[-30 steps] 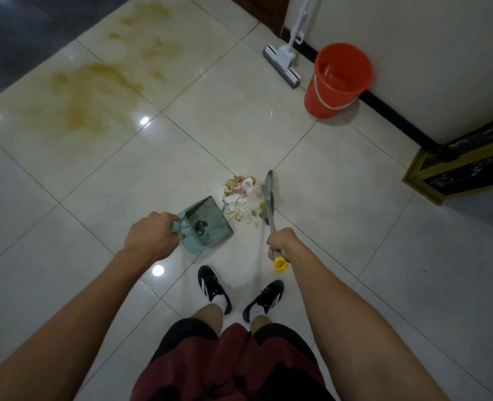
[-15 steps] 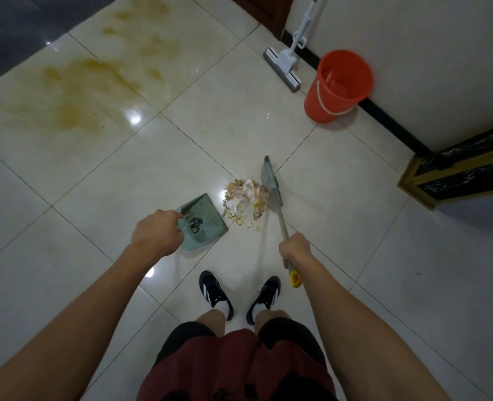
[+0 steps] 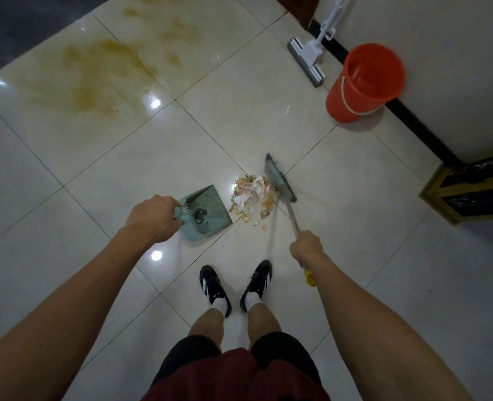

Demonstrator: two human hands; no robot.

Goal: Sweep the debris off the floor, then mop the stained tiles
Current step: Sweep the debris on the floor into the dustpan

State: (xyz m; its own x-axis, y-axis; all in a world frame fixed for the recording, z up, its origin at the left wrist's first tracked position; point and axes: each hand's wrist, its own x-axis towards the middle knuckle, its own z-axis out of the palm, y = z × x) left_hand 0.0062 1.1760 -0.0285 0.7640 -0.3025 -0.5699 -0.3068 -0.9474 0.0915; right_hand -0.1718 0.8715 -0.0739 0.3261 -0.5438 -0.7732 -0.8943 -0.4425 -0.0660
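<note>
Head view: your left hand (image 3: 152,219) is fisted round the handle of the teal dustpan (image 3: 207,213), fingers fully wrapped, pan sitting on the floor tile (image 3: 129,175) with its mouth facing 3 o'clock toward the debris pile (image 3: 251,198). Pile is paper scraps and tan flakes, just beside the pan's lip, a few flakes trailing off toward 5 o'clock. Your right hand (image 3: 307,248) has a closed grip on the broom (image 3: 280,180) shaft, yellow end cap sticking out below the wrist. Broom head is at the pile's 3 o'clock edge, touching it, shaft running down toward 5 o'clock into your hand; shaft looks motion-blurred. So pile sits between pan and broom head. Your two black shoes (image 3: 215,285) with white stripes are at 6 o'clock of the pile, near it, toes pointing up-frame. Stained tiles: yellow-brown stains (image 3: 100,73) at 10 to 11 o'clock from the pan, well apart from it, spread across two or three tiles. Mop (image 3: 306,60) is at 1 o'clock, flat head on the floor, handle leaning up along the wall. Orange bucket (image 3: 365,82) is just beside the mop head at its 3 o'clock, against the black skirting; cannot tell what is in it. Dark gold-trimmed cabinet (image 3: 470,192) at 3 o'clock of the broom, well apart.
</note>
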